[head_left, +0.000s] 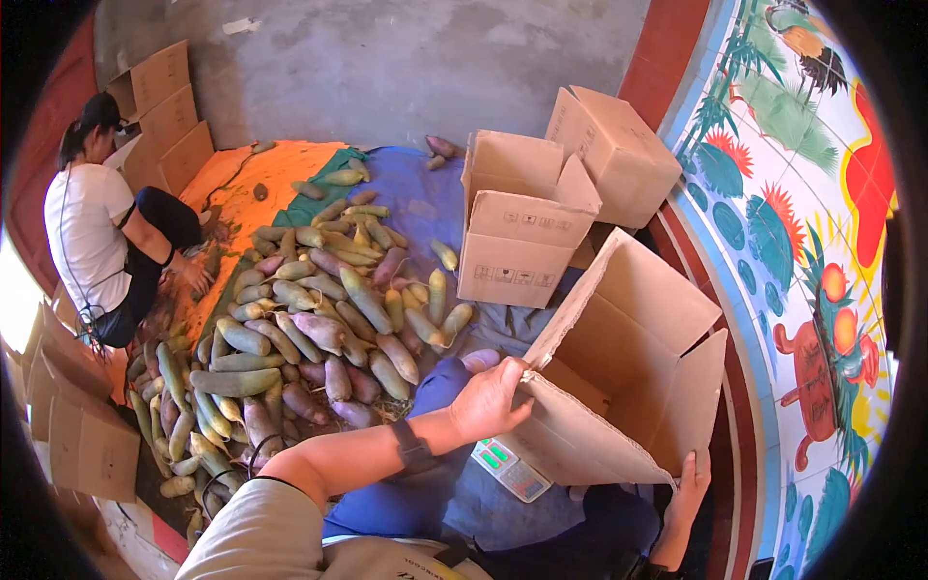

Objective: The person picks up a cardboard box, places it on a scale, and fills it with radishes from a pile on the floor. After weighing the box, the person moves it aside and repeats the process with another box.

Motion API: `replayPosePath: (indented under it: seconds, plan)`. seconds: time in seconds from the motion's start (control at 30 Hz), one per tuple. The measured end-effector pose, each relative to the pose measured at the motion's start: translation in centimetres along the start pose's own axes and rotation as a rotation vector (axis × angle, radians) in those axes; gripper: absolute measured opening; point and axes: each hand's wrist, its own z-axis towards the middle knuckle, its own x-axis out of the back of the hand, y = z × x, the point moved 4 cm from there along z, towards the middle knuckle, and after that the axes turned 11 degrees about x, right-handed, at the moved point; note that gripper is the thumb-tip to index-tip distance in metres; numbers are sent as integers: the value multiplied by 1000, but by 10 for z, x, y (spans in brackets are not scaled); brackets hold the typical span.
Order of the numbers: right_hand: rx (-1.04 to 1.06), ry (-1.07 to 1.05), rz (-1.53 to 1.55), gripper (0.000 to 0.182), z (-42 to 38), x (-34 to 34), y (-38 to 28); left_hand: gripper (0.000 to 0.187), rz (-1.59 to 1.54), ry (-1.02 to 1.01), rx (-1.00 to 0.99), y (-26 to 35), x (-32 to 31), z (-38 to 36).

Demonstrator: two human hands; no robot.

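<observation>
An open cardboard box [604,440] stands tilted in front of me, its top flaps raised and brown inner walls showing. My left hand [488,398], with a dark watch at the wrist, is closed on the box's near left edge. On the right side, my right hand [688,491] grips the near right corner, its fingers partly hidden by the cardboard. A digital scale [512,472] with lit green digits lies just below the box, partly covered by it. Left of my left arm spreads a large heap of long green and purple radishes [319,300].
Another open carton [522,227] and a closed carton [619,155] stand behind my box. A co-worker [101,222] crouches at the left, a hand near the radishes. More cartons [92,445] line the left side. Orange [280,169] and blue [411,198] sheets cover the floor; a painted tile wall [764,222] curves along the right.
</observation>
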Motion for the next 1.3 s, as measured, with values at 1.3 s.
replayPosePath:
  seconds: [1.3]
  plan:
    - [73, 245, -260, 41, -13, 15, 8, 48, 1, 10, 83, -2, -11, 12]
